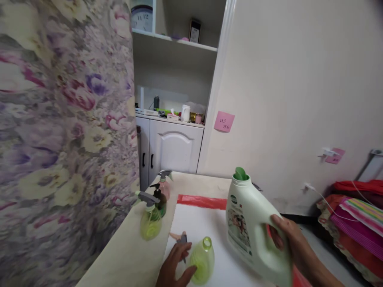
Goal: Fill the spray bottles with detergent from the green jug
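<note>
My right hand [289, 235] is closed round the handle of a large pale green detergent jug [245, 223]. The jug leans to the left, its green pouring spout [240, 173] uncapped at the top. My left hand [175, 265] has its fingers apart beside a clear yellow-green bottle [202, 261], the thumb against its lower side. That bottle stands with its neck open and no top on it. A grey spray head [182, 240] lies at my left fingertips, partly hidden. Both the jug and the bottle are over a white sheet [191, 219].
On the table's left stand a green spray bottle [151, 223], a dark pump bottle [160, 199] and a pink spray bottle [164, 185]. Red tape [202, 201] edges the sheet. A floral curtain [68, 139] hangs left; a white cabinet [176, 145] stands behind.
</note>
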### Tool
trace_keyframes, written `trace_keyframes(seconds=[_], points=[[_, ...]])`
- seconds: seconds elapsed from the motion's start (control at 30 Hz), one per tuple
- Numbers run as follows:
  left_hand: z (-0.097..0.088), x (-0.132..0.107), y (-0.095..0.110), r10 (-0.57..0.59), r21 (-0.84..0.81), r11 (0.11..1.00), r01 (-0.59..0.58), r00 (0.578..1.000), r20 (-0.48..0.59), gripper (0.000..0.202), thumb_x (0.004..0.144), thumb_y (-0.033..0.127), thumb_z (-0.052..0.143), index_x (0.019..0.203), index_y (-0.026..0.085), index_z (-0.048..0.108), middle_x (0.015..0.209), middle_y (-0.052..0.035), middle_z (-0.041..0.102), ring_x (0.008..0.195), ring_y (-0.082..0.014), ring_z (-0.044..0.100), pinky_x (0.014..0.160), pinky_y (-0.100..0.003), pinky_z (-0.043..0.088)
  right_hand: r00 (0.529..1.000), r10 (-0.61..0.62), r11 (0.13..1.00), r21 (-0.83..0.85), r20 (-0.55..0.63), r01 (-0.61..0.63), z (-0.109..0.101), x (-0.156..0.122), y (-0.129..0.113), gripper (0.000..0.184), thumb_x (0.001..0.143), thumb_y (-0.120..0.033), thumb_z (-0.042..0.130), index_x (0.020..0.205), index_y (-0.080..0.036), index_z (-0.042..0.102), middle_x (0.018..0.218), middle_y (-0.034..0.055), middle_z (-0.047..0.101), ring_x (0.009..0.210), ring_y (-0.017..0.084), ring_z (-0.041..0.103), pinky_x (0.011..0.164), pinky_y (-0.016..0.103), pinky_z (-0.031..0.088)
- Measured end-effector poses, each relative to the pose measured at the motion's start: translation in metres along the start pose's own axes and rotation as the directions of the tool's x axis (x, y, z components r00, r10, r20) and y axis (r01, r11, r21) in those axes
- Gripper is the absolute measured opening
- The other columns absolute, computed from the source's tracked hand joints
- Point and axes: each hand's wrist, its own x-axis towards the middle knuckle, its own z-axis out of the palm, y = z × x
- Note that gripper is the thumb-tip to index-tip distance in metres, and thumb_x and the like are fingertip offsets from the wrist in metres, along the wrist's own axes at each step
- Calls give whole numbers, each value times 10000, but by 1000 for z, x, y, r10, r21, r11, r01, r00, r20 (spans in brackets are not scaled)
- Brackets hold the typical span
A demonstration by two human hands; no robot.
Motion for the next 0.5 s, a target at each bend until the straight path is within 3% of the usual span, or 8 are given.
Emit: trace_keyframes(seconds=[0.13,0.27,0.37,0.5], points=[[1,20,35,-15,-93,996,17,1000,25,373,770,288,623,1141,246,643,1204,-80,687,1086,-231,643,963,-355,509,995,90,990,-114,31,-86,-18,-25,-17,597,721,-745,508,432,-231,413,343,-46,369,393,98,303,509,287,259],[9,38,65,-99,-81,991,111,985,138,446,700,224,622,1144,259,641,1236,-55,682,1174,-249,594,1039,-412,441,979,141,971,-212,144,-108,-27,-40,-23,565,674,-765,547,591,-206,559,314,-70,374,318,62,204,447,265,137],[15,44,71,-152,-180,964,195,962,228,415,682,245,626,1097,239,644,1162,-58,724,1132,-255,623,1043,-418,426,942,183,967,-223,283,-121,-28,-47,-26,579,665,-767,554,637,-193,623,368,-54,421,317,66,253,409,258,125],[20,48,65,-88,-311,935,167,964,252,295,716,253,599,1005,240,656,1075,-35,750,1083,-237,643,988,-368,451,913,206,960,-255,353,-117,-24,-52,-29,541,670,-715,600,717,-185,698,593,21,617,484,118,463,462,244,292]])
